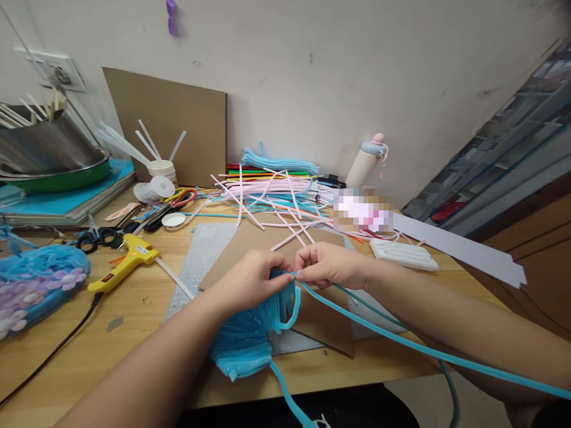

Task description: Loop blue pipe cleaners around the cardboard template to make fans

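While the left hand (261,278) and right hand (330,266) pinch blue strands (311,291) mid-frame, that bundle (243,336) is pretty packed already, but lower-right tails (491,368) look unworked.

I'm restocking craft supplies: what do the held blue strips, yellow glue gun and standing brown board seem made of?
The blue strips look like soft, fuzzy fibre, perhaps over wire, since one holds a curl. The glue gun seems plastic: smooth, slightly shiny. The board is probably cardboard, given its matte brown face.
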`<state>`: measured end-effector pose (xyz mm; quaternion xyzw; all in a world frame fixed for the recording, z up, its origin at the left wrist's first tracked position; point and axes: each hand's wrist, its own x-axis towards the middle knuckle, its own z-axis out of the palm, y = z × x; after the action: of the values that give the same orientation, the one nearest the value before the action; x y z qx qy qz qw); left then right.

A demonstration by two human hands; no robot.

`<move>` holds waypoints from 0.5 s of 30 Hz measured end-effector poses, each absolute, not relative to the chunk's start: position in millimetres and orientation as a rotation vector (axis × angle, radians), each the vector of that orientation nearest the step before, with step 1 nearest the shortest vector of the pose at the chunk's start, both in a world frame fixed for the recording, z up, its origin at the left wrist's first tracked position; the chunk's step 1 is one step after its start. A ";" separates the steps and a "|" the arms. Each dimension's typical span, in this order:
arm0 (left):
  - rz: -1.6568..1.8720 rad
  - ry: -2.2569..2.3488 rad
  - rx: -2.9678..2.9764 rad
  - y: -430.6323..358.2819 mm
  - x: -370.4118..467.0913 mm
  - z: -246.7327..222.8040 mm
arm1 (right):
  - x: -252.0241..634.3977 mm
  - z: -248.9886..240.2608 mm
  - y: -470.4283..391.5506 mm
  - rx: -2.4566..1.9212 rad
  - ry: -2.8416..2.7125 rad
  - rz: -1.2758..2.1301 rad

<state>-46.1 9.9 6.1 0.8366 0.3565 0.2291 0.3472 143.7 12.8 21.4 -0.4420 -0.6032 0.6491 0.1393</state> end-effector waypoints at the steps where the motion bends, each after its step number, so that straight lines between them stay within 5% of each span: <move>1: 0.593 0.922 2.159 9.8 -46.1 6.0 | 143.4 22.0 12.9 -1.294 -1.804 1.810; 11: 0.616 0.878 2.077 11.0 -44.7 0.1 | 134.0 23.1 -4.9 -1.231 -2.436 0.602; 15: 0.632 0.914 2.172 11.1 -45.0 1.1 | 136.8 30.9 -6.2 -1.310 -2.353 0.822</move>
<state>-45.0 11.1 1.1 0.8359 0.3520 0.2432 0.3438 136.8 -6.2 30.9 -0.4592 -0.8245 0.2880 0.1623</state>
